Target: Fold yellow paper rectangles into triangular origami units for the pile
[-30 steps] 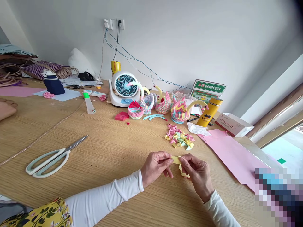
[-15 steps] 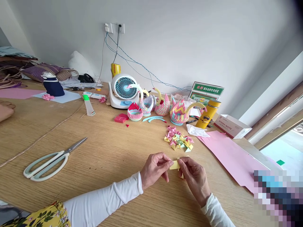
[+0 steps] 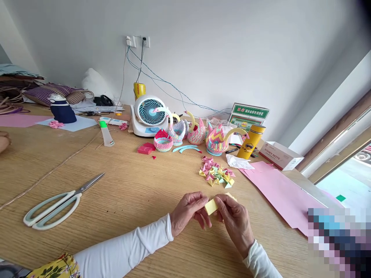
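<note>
As we log the counter (image 3: 124,173) from left to right, we first record another person's hand (image 3: 4,141), partly cut off at the edge. Beyond it, a dark blue bottle (image 3: 63,112) with a white lid stands on a light blue sheet (image 3: 82,122), a pink paper flower (image 3: 56,124) near its base. Nearer to us lie the scissors (image 3: 69,200), blades pointing away and to the right. Behind them we note a glue bottle (image 3: 107,135) with a green cap, then a white fan (image 3: 151,112), with a red paper stack (image 3: 145,148) lying in front of it.

Our left hand (image 3: 189,211) has its thumb and fingertips at the left end of a yellow paper piece (image 3: 211,207); we cannot tell whether they pinch it. The paper piece is between our two hands, above the counter. Behind it we find a loose pile of folded paper pieces (image 3: 216,172) in pink, yellow and green, and farther back some paper swans (image 3: 216,141). Our right hand (image 3: 233,218) grasps the paper piece between thumb and fingers; more yellow paper (image 3: 231,196) shows just past its knuckles.

To the right we observe a yellow flask (image 3: 251,143), pink sheets (image 3: 282,193) lying flat, and a white-and-red box (image 3: 278,154) marked "STICKY NOTE".
</note>
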{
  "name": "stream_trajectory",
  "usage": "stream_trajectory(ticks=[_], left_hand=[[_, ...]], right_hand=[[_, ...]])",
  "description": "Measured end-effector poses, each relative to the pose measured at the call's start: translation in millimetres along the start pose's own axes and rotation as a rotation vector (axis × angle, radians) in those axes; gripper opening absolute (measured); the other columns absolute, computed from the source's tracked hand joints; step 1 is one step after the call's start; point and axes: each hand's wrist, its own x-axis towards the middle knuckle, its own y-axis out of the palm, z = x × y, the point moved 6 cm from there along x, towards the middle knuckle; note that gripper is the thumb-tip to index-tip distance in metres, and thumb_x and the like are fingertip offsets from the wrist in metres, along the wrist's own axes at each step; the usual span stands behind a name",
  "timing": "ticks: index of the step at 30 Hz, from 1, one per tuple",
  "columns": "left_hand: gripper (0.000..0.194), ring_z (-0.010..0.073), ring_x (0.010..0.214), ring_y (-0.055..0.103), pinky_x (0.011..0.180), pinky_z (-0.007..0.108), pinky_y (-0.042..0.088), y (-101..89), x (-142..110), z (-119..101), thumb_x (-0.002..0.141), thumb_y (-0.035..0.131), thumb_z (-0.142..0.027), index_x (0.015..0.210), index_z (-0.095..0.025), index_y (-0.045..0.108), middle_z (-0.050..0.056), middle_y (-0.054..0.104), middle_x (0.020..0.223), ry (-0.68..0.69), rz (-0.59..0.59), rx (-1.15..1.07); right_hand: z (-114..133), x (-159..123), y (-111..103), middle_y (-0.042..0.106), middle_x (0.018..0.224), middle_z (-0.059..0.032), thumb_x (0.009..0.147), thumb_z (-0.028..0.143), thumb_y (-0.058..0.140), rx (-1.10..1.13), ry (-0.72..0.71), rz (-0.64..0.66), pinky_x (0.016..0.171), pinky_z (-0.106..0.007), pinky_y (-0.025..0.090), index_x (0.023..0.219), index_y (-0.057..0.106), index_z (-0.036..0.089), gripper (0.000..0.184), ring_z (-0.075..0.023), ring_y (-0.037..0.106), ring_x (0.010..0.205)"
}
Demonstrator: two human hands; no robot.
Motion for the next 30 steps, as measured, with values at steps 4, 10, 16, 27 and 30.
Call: stream_trajectory(ticks=[4, 10, 16, 27, 30], left_hand=[[0.034, 0.0145, 0.056, 0.065, 0.043, 0.02, 0.049, 0.6, 0.8, 1.9, 0.08, 0.06, -0.046, 0.081, -0.013, 0.053, 0.005, 0.065, 0.075, -0.014, 0.03, -0.078], [0.032, 0.0156, 0.06, 0.066, 0.045, 0.021, 0.05, 1.3, 0.1, 4.4, 0.081, 0.06, -0.044, 0.088, -0.013, 0.055, 0.008, 0.066, 0.081, -0.028, 0.079, -0.096], [0.036, 0.0159, 0.058, 0.066, 0.042, 0.021, 0.05, 2.6, 0.9, 4.7, 0.083, 0.056, -0.048, 0.084, -0.012, 0.053, 0.01, 0.067, 0.08, -0.031, 0.096, -0.108], [0.032, 0.0144, 0.056, 0.065, 0.044, 0.02, 0.05, 1.5, 1.2, 5.0, 0.08, 0.061, -0.042, 0.09, -0.012, 0.055, 0.009, 0.067, 0.078, -0.04, 0.078, -0.064], [0.031, 0.0133, 0.053, 0.064, 0.044, 0.02, 0.05, -2.2, 1.3, 4.3, 0.081, 0.06, -0.039, 0.096, -0.012, 0.055, 0.008, 0.067, 0.076, -0.004, 0.045, -0.022]], right_hand=[[-2.0, 0.7, 5.5, 0.047, 0.054, 0.003, 0.089, 0.048, 0.05, 0.162, 0.039, 0.011, 0.045, -0.022, 0.034, 0.076, 0.06, 0.018, 0.034, -0.0103, 0.04, 0.047], [2.4, 0.8, 9.6, 0.047, 0.055, 0.0031, 0.087, 0.049, 0.053, 0.347, 0.111, 0.024, 0.044, -0.02, 0.033, 0.075, 0.059, 0.016, 0.036, -0.009, 0.04, 0.047], [0.9, 1.0, 10.1, 0.049, 0.054, 0.0025, 0.083, 0.052, 0.056, 0.376, 0.143, 0.024, 0.043, -0.021, 0.034, 0.076, 0.06, 0.016, 0.038, -0.01, 0.042, 0.046], [-8.1, 2.1, 10.3, 0.047, 0.052, 0.0035, 0.082, 0.051, 0.059, 0.377, 0.157, 0.024, 0.042, -0.021, 0.032, 0.081, 0.061, 0.015, 0.036, -0.0091, 0.04, 0.045], [-8.8, 2.6, 12.5, 0.05, 0.057, 0.003, 0.081, 0.05, 0.061, 0.403, 0.159, 0.021, 0.041, -0.02, 0.032, 0.085, 0.06, 0.016, 0.034, -0.0086, 0.04, 0.044]])
